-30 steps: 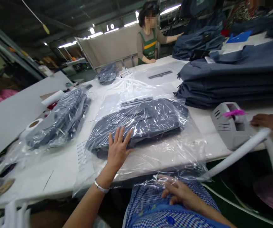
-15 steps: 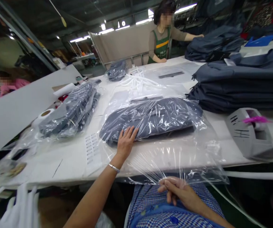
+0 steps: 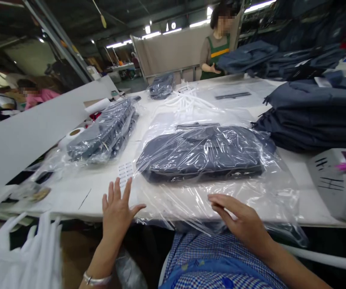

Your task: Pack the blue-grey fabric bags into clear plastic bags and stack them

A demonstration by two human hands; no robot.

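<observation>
A folded dark blue-grey garment (image 3: 203,154) lies flat inside a clear plastic bag (image 3: 173,198). The bag's loose end spreads over the front edge of the table. My left hand (image 3: 117,210), with a bracelet at its wrist, is open with fingers spread, left of the bag and just below a sheet of small labels (image 3: 125,170). Over the bag's loose end is my right hand (image 3: 240,218), fingers stretched forward and the thumb a little apart beneath them. Nothing shows in its grasp; whether its fingertips touch the film is unclear.
Bagged garments (image 3: 103,130) lie at the left, beside a roll (image 3: 75,134). Stacked dark garments (image 3: 317,116) and a grey tape dispenser (image 3: 326,182) stand at right. White strips (image 3: 187,100) lie behind the bag. A co-worker in a green apron (image 3: 219,50) handles garments across the table.
My left hand has left the bagged garment and moved left and nearer to me. My right hand has come up from the bag's edge, off the stretched film. The co-worker's arm has drawn in.
</observation>
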